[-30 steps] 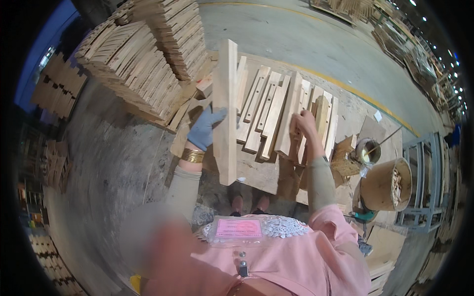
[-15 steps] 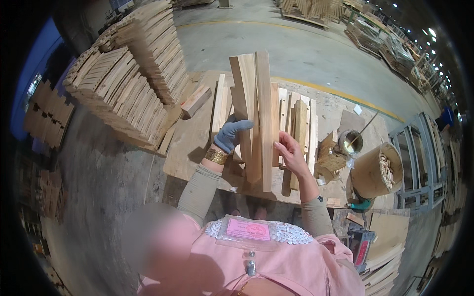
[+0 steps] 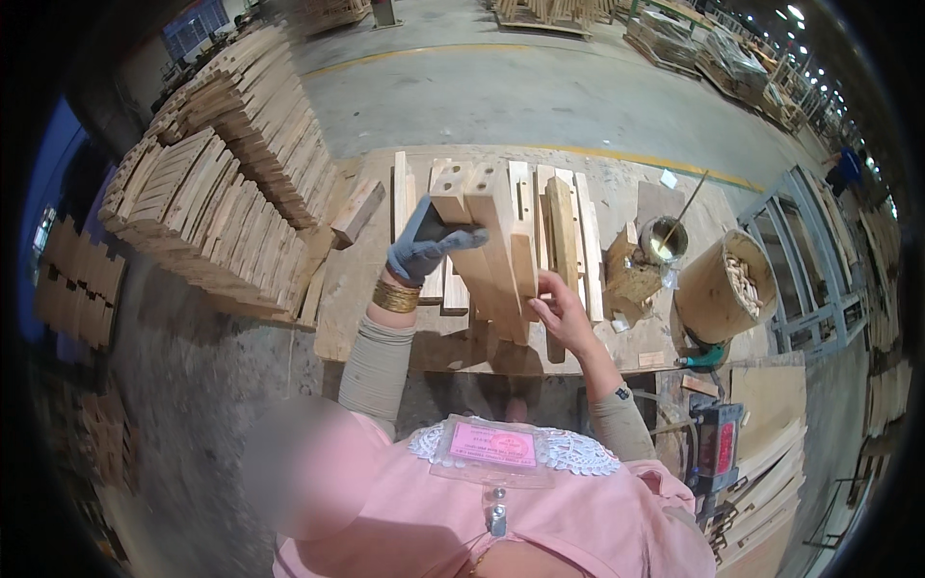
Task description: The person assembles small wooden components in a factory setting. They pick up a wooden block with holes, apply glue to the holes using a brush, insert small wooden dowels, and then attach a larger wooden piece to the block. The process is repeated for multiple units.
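Head view: I saw the left hand [image 3: 422, 250] curled around wooden bars [image 3: 493, 255], right hand [image 3: 567, 316] half-curled against them, grip unclear.

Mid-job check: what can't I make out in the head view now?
- Head view: some fingers of the gloved left hand, hidden behind the held wooden pieces.
- Head view: part of the bench, covered by those pieces.
- Head view: what the pot contains, too small.
- Head view: the far-right blue shape, too small and blurred.

Grey floor [image 3: 405, 101] with yellow lines [image 3: 462, 46]; bright lamps [image 3: 795, 12] upper right; blue-grey metal frame [image 3: 834, 246] right.
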A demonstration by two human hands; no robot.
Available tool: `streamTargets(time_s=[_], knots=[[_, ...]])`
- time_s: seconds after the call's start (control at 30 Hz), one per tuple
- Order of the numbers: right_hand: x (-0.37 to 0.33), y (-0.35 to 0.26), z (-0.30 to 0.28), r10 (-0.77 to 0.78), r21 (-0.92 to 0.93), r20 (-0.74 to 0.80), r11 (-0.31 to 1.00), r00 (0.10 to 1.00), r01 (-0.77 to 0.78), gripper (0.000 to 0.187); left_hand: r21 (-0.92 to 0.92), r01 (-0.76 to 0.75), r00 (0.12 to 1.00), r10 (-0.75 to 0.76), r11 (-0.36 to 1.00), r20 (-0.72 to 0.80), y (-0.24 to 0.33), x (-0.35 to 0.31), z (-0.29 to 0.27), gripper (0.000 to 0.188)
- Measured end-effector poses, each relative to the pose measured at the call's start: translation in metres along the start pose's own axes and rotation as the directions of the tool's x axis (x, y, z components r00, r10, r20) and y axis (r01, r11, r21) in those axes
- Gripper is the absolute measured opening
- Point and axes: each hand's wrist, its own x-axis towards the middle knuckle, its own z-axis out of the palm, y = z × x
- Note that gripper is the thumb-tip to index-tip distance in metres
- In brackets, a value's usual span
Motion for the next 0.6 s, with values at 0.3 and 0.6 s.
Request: streamTargets(time_s=[0.3,0.6], knots=[[-0.002,-0.059,0.000,-0.138,0.049,-0.077,0.989,0.987,0.142,0.062,0.113,-0.005,0.972,-0.022,0.994,0.232,0.049,0.012,0.045,0.068],[-0.022,-0.074,-0.027,-0.166,-0.199,-0.150,0.971,0.975,0.135,0.079,0.415,-0.230,0.963,0.143,0.880,0.229,-0.007,0.022,0.016,0.049]])
